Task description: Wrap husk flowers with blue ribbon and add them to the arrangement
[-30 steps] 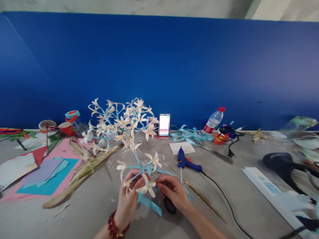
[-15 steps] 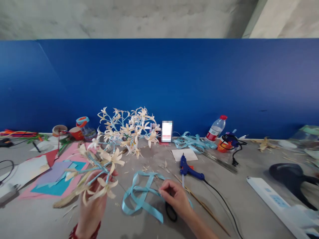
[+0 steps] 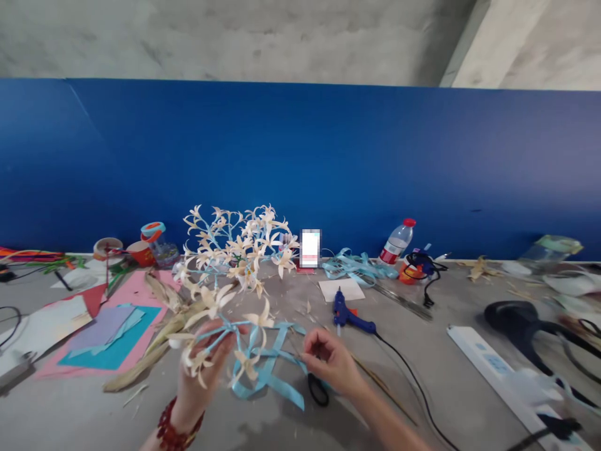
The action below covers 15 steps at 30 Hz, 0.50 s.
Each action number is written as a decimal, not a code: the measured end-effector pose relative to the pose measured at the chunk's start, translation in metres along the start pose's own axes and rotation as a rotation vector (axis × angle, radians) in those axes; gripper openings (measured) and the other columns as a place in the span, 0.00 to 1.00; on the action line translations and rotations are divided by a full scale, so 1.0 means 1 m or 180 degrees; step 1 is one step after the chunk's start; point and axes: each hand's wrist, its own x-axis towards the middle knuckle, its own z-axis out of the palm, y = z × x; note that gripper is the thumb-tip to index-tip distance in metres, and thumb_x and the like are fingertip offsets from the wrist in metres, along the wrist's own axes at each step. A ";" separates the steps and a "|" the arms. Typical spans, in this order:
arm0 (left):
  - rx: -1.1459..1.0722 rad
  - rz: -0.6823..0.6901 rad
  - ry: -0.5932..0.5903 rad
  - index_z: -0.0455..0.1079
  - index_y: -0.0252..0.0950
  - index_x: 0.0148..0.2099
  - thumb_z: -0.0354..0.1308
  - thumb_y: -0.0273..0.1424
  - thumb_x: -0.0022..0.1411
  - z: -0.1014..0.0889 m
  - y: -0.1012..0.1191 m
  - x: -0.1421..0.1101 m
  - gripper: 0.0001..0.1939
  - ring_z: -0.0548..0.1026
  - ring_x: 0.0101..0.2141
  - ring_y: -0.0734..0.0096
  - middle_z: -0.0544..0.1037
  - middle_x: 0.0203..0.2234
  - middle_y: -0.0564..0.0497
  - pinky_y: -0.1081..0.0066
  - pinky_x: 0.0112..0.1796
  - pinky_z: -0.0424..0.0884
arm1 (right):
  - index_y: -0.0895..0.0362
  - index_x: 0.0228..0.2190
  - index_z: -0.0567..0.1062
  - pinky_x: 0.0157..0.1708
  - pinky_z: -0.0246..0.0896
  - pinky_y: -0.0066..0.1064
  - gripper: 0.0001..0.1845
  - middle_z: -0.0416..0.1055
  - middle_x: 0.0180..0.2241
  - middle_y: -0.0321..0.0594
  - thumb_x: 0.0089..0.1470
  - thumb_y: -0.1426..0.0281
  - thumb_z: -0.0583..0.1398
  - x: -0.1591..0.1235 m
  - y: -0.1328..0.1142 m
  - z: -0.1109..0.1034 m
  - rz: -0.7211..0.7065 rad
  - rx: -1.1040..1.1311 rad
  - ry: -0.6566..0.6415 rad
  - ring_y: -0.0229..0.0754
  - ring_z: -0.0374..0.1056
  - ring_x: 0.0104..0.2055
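Observation:
My left hand (image 3: 203, 366) is closed round the pale-blue stem of an artificial flower branch (image 3: 224, 328), whose cream petals spread in front of the fingers. To its right, my right hand (image 3: 331, 363) is curled in a pinch; whatever lies between thumb and finger is too small to make out. Beneath and between the hands, a loose light-blue ribbon (image 3: 285, 393) lies looped on the table. A black scissor-like handle (image 3: 318, 392) shows just below my right hand, its other end hidden. Behind stands a larger bunch of similar cream flowers (image 3: 239, 244).
A blue glue gun (image 3: 353, 319) with its cord lies to the right, before a white card (image 3: 341, 290). Further right are a power strip (image 3: 483, 360) and a bottle (image 3: 397, 243). Coloured paper (image 3: 110, 341) and dried husks (image 3: 150, 363) lie left. A blue panel (image 3: 300, 150) stands behind.
My left hand has moved right with the flower branch, which has turned and now overlaps the ribbon. My right hand stays in its pinch near the same place. The view has shifted slightly.

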 end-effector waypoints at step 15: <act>0.0134 0.0076 -0.1114 0.81 0.43 0.36 0.66 0.28 0.51 0.049 0.003 -0.008 0.09 0.78 0.36 0.52 0.82 0.36 0.44 0.60 0.39 0.75 | 0.54 0.31 0.78 0.30 0.64 0.33 0.10 0.72 0.28 0.40 0.53 0.61 0.61 0.012 -0.019 0.040 -0.0466 -0.0233 -0.0143 0.43 0.66 0.29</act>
